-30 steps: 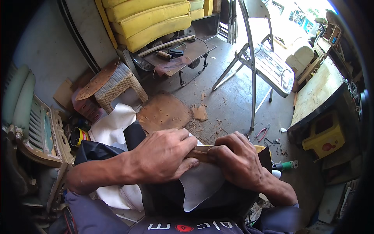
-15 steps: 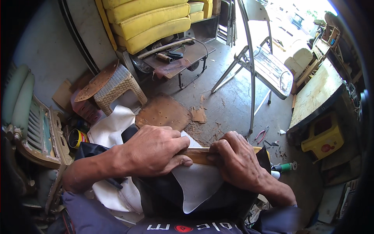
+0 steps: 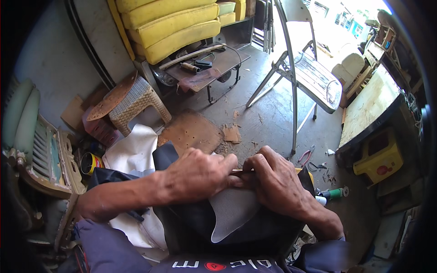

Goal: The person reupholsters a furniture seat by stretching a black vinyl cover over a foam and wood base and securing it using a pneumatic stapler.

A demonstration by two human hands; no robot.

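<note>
Across my lap lies a black sheet of upholstery material [image 3: 186, 223], with a pointed flap [image 3: 233, 211] turned back so its grey woven backing shows. My left hand [image 3: 193, 175] is closed, its fingers and thumb pinching the top edge of the flap. Right beside it, my right hand [image 3: 277, 184] curls over the same edge, thumb underneath. A thin strip of yellow-brown edge [image 3: 237, 171] shows between the two hands; most of it is hidden behind the fingers. White material [image 3: 136, 150] spills down on the left.
A woven plastic stool [image 3: 136, 102] and a brown board [image 3: 191, 132] are ahead on the floor. Farther off stand a low table [image 3: 214, 77] and a folding chair [image 3: 314, 77]. Pliers [image 3: 307, 155] and a green grinder [image 3: 336, 193] lie to the right. A tin [image 3: 91, 163] stands left.
My left hand has moved right along the edge, close to my right hand, covering most of the yellow-brown strip. The right hand has hardly shifted. The flap's tip has risen slightly.
</note>
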